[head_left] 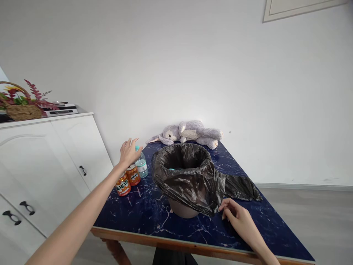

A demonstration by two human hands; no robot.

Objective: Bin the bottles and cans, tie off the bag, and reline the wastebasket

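Here, a clear bottle (141, 162) stands left of a bin (183, 209), the left hand (128, 151) spread wide by its cap (137, 148).
Its label (142, 167) is illegible; the front orange can (123, 186) shows "年达". The right hand (236, 217) curls beside the black bag (190, 187), grip impossible to tell.

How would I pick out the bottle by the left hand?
On the blue table, find the bin lined with a black bag. Left of it, by the left hand and two orange cans, stands the bottle. Unlike the cans, it is transparent, with a turquoise cap.
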